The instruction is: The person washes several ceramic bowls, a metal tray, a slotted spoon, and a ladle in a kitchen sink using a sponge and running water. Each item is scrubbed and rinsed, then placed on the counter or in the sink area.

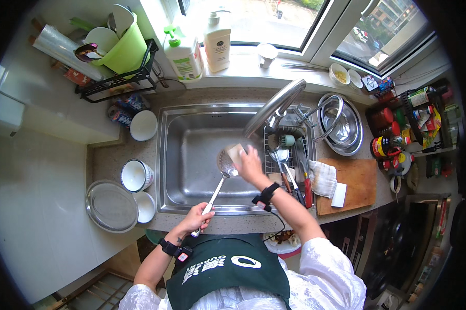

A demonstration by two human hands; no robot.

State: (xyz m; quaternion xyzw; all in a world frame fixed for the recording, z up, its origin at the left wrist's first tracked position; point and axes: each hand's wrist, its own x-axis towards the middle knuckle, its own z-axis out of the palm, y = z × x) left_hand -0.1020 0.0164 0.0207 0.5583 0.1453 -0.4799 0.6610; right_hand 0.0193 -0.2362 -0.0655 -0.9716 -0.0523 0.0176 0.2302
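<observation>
My left hand [197, 219] grips the white handle of a metal skimmer [228, 166] near the sink's front rim. Its perforated head is held over the basin of the stainless steel sink [186, 182], below the curved faucet [275, 106]. With my right hand [251, 164], blurred, I hold a thin beige sponge or pad [235, 153] against the skimmer's head. Part of the head is hidden behind the pad.
A wire rack [270, 155] with knives and utensils fills the sink's right side. Steel bowls [340, 126], a white cloth [322, 179] and a wooden cutting board [357, 188] lie beyond it. Left are white bowls [143, 126] and a round lid [112, 206]. Pump bottles [217, 44] stand on the sill.
</observation>
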